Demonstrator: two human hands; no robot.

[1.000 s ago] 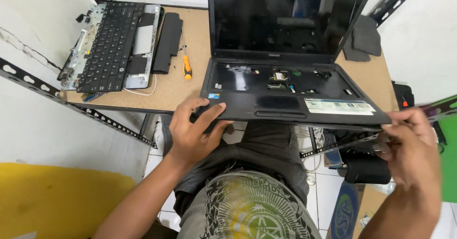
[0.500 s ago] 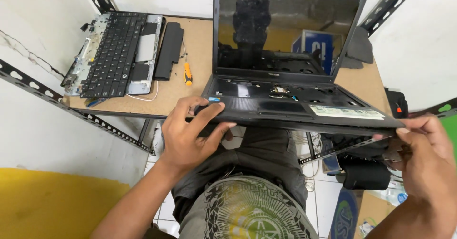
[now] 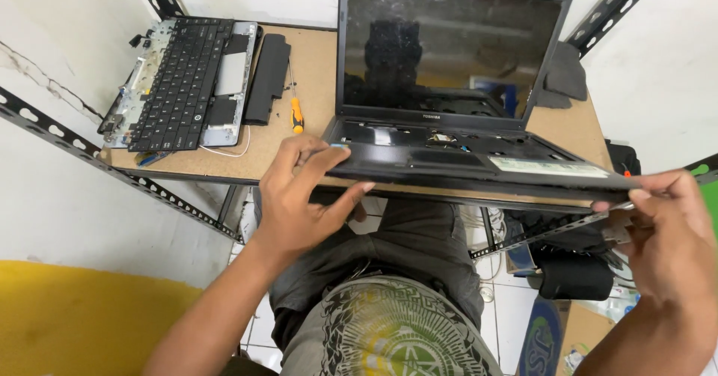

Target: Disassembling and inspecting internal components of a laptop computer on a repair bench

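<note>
A dark open laptop [image 3: 449, 151] with its keyboard removed is lifted off the wooden table [image 3: 314, 84], its front edge raised toward me. My left hand [image 3: 299, 193] grips the front left corner of its base. My right hand [image 3: 662, 226] holds the front right corner, fingers curled under the edge. The screen stands upright and is off.
At the table's left lies a removed keyboard assembly [image 3: 183, 80] with a black battery bar [image 3: 268, 77] beside it and a small orange-handled screwdriver [image 3: 296, 110]. A dark cloth [image 3: 565, 73] sits at the far right. Slotted metal rack rails [image 3: 90, 155] frame the table.
The laptop has tilted up and come closer to me, its front edge lifted off the table. Both hands have risen with it and kept their grip on the corners.
</note>
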